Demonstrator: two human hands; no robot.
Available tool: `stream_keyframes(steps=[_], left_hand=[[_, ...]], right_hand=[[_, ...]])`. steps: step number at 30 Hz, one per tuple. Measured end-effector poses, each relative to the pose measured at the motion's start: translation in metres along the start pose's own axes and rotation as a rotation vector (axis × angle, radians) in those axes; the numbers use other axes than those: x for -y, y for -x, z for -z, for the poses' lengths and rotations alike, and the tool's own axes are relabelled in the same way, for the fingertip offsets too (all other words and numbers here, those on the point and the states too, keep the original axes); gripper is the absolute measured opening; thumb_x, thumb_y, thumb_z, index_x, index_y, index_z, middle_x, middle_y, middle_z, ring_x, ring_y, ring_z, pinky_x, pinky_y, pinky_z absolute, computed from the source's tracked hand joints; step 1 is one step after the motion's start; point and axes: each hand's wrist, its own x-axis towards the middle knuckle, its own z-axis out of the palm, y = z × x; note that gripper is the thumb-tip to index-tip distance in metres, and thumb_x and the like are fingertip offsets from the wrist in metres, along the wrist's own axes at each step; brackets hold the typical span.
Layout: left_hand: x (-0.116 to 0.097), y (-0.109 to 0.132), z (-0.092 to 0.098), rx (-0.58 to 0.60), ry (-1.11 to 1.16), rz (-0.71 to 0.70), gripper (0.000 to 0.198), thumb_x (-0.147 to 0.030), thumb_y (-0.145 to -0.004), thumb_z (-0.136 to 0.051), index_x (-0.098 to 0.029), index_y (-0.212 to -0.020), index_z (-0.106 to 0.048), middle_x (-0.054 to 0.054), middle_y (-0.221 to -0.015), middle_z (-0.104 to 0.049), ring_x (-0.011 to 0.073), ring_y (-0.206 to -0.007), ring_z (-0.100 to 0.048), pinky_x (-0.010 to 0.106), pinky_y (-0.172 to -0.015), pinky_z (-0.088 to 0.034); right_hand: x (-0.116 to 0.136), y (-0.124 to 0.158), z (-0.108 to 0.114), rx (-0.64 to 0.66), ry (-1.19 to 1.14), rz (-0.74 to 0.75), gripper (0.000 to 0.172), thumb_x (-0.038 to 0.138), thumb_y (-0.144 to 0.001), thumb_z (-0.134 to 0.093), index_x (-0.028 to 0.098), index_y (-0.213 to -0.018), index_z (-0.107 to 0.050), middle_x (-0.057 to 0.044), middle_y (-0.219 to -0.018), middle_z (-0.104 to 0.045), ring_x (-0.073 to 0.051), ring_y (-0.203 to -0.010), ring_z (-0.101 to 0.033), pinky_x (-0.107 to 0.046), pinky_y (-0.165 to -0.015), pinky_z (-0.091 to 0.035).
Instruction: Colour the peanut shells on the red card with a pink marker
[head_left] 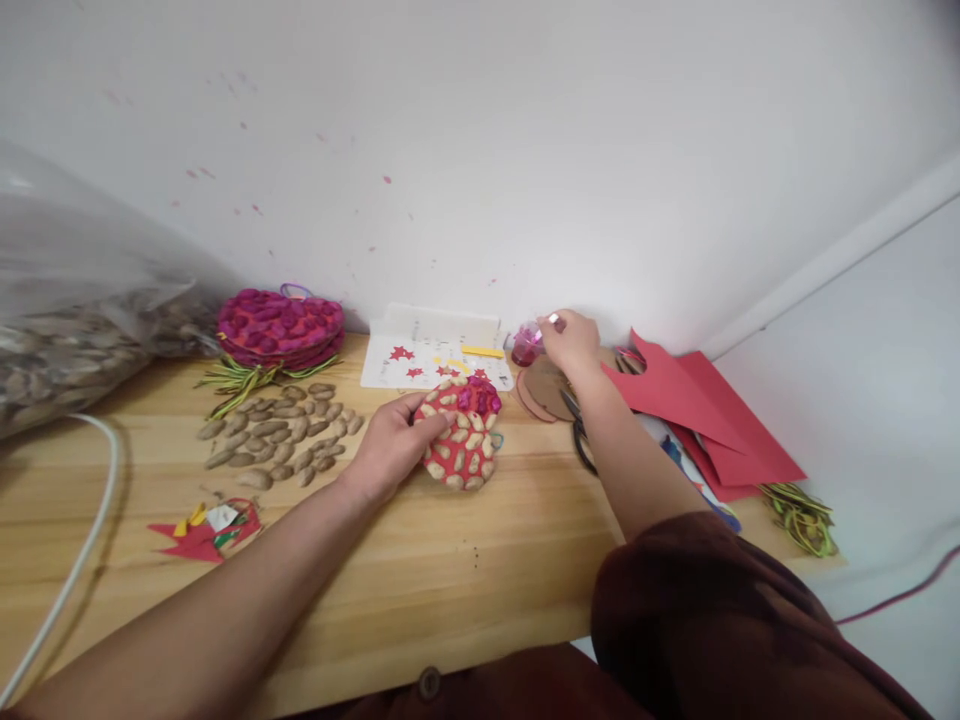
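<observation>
- Landmark: peanut-covered red disc [466, 462], mid-counter [420, 590], magenta peanuts [480, 395] at its far edge.
- I have the left hand [397, 440] on the disc's left edge, fingers gripping it, thumb on top.
- Right hand [576, 342] beyond the disc, rightward, fingers bent at a pink cup [526, 346]; I cannot tell whether they grip anything.
- Left of disc: loose peanuts [278, 436].
- Right of disc: cardboard discs [544, 388], red paper [712, 400].
- Behind disc: white sheet [377, 362].

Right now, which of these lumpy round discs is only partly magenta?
The peanut disc in the left hand: only its upper-right patch is magenta, the other peanuts tan. The stacked discs' visible lumps are all magenta.
</observation>
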Motion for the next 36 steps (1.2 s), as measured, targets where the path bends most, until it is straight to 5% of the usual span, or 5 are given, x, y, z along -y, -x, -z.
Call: stream_keyframes(steps=[11, 20, 24, 28, 36], left_hand=[[0.0, 0.001, -0.001, -0.02, -0.021, -0.011, 0.046, -0.038, -0.063, -0.096, -0.015, -0.1, -0.08, 0.008, -0.078, -0.082, 0.0233, -0.061, -0.075, 0.031, -0.057, -0.06], [-0.001, 0.0, -0.001, 0.018, -0.004, -0.018, 0.038, -0.035, -0.065, -0.095, -0.017, -0.094, -0.079, 0.007, -0.077, -0.081, 0.0216, -0.06, -0.073, 0.03, -0.059, -0.059], [-0.001, 0.0, -0.001, 0.002, -0.043, -0.056, 0.037, -0.039, -0.065, -0.094, -0.018, -0.092, -0.079, 0.006, -0.078, -0.08, 0.0231, -0.062, -0.073, 0.032, -0.06, -0.059], [-0.005, 0.006, -0.002, 0.003, -0.154, -0.148, 0.038, -0.042, -0.071, -0.091, -0.018, -0.098, -0.081, 0.006, -0.083, -0.082, 0.0237, -0.069, -0.074, 0.032, -0.066, -0.06], [-0.005, 0.017, -0.008, -0.067, -0.416, -0.441, 0.034, -0.037, -0.082, -0.084, -0.022, -0.112, -0.085, 0.007, -0.108, -0.084, 0.0287, -0.097, -0.075, 0.035, -0.092, -0.058]], right_hand=[[0.0, 0.005, 0.009, -0.055, -0.014, 0.014, 0.03, 0.044, -0.096, -0.054, 0.023, -0.093, -0.074, -0.01, -0.098, -0.077, -0.028, -0.095, -0.063, -0.042, -0.089, -0.045], [-0.001, 0.013, 0.009, -0.085, -0.114, 0.056, 0.027, 0.043, -0.093, -0.055, 0.022, -0.091, -0.072, -0.006, -0.083, -0.075, -0.024, -0.081, -0.062, -0.037, -0.082, -0.044], [-0.006, 0.02, 0.017, -0.232, -0.205, 0.057, 0.028, 0.044, -0.094, -0.054, 0.022, -0.094, -0.07, -0.005, -0.084, -0.073, -0.022, -0.081, -0.063, -0.037, -0.083, -0.046], [-0.011, 0.047, 0.028, -0.381, -0.578, 0.082, 0.034, 0.054, -0.096, -0.055, 0.023, -0.093, -0.066, 0.001, -0.073, -0.063, -0.018, -0.071, -0.061, -0.033, -0.074, -0.049], [0.033, 0.14, 0.046, -0.199, -1.134, 0.104, 0.034, 0.056, -0.094, -0.07, 0.023, -0.09, -0.066, 0.005, -0.067, -0.058, -0.01, -0.061, -0.056, -0.024, -0.06, -0.049]])
